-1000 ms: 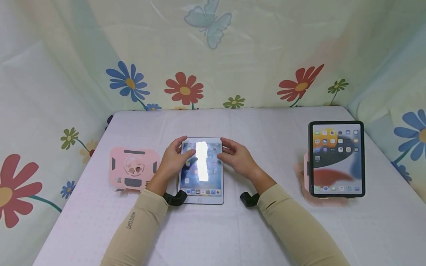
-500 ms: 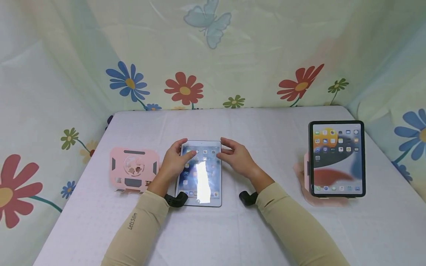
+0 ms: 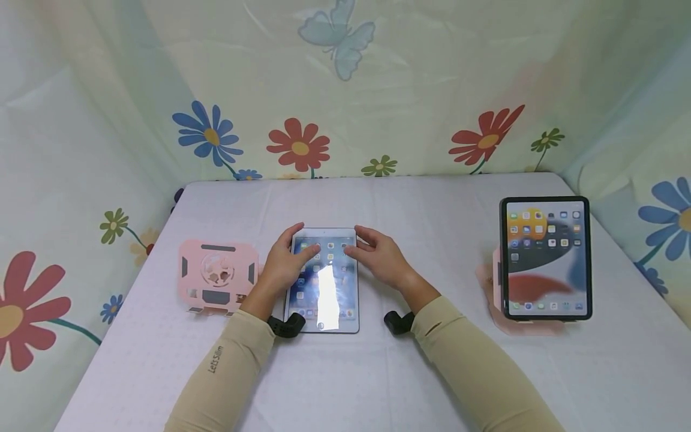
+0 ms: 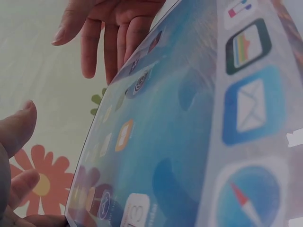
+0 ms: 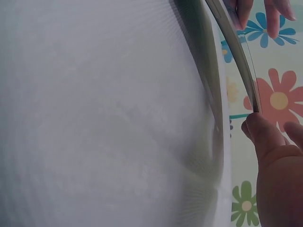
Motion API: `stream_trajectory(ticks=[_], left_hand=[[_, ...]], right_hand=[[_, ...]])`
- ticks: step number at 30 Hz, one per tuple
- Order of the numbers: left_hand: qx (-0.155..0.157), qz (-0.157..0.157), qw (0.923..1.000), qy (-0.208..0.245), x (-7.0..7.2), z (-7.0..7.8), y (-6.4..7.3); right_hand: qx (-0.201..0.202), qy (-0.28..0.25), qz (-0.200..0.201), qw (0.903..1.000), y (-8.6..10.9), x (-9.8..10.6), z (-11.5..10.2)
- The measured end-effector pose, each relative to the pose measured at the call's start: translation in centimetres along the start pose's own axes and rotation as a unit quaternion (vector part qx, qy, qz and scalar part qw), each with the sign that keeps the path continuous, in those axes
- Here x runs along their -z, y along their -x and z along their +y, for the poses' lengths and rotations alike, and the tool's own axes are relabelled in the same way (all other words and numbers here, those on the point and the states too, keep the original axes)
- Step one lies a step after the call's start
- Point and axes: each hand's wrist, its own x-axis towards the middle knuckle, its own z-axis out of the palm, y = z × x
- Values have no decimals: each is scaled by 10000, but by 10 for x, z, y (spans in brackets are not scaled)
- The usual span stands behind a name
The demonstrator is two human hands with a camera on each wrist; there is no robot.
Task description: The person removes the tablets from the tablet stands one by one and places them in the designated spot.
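A white-framed tablet with a lit screen and a bright glare is in the middle of the table. My left hand holds its upper left edge, fingertips at the top corner and thumb over the screen. At the upper right edge, my right hand holds the tablet, its thumb over the screen side. Both thumbs stand off the glass in the left wrist view, where the screen fills the right side. Seen from the right wrist, the far end of the tablet is raised off the table. Fingers behind it are partly hidden.
A pink stand with grey pads lies left of the tablet. On the right, a larger black-framed tablet leans on another pink stand. A flowered curtain hangs behind the white-covered table.
The tablet has shifted slightly towards me and changed tilt, and its glare has slid down the screen. Both hands stay at its upper edges; the right has moved slightly left.
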Motion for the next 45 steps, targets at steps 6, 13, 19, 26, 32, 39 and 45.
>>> stream_trajectory(ticks=[6,13,19,26,32,39,45], left_hand=[[10,42,10000,53,-1,-1,0],[205,61,9998,14,-3,0,-1],[249,39,9997,-69,-3,0,-1],[261,67,9996,7,-4,-3,-2],[327,112,9994,-38,-6,-4,-3],[371,79,9993,-43,-8,-5,-2],[345,150,9993,-45,-9,-5,-3]], right_hand=[[43,-98,-80,9999,-2,-2,1],[0,-27,-135,9999,-3,-5,0],[-77,23,-202,9998,-2,-7,0],[-111,51,-238,9996,-3,-10,-1],[-169,107,-286,9994,-4,-12,-2],[-161,190,-439,9987,-3,-14,-2],[-151,416,-412,9982,-3,-16,-3]])
